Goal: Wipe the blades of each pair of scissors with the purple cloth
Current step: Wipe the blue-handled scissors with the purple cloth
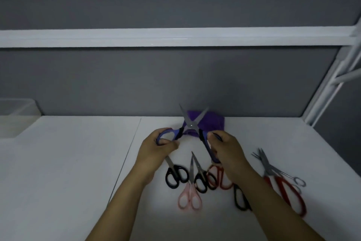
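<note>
Head view, dim light. I have both hands in frame, forearms coming in from the bottom edge.

- Left grip [158, 147]: fingers curled round one handle loop of the blue-handled scissors [190, 123]. Clamped on it.
- Right grip [226, 149]: fingers and thumb curled round the other, longer handle of the same pair. Clamped as well.
- The blades are spread wide in a V and point away from me, toward the grey wall [136, 84]. The pair is held up off the desk [68, 162].
- Purple cloth [213, 121]: a bunched heap at the far edge of the desk against the wall, directly behind the spread blades from my angle. I cannot tell whether blade and cloth touch. Neither grip is on the cloth.

On the desk, nearer to me than the grips:
- Black-handled scissors [175, 176] below the left wrist, blade partly hidden by it.
- Pink-handled scissors [190, 197], tips pointing away from me.
- A second black-handled pair [201, 180] lying across the pink pair's blade.
- Red loop handles [222, 180], blades hidden under the right wrist.
- One more black handle [240, 199], half covered by the right forearm.
- Off to the right, a large red-handled pair [287, 188] with a small all-metal pair [289, 177] lying over it.

Surroundings: clear plastic bin [17, 109] at far left, white rail [175, 37] across the wall, white frame [332, 76] at right.
</note>
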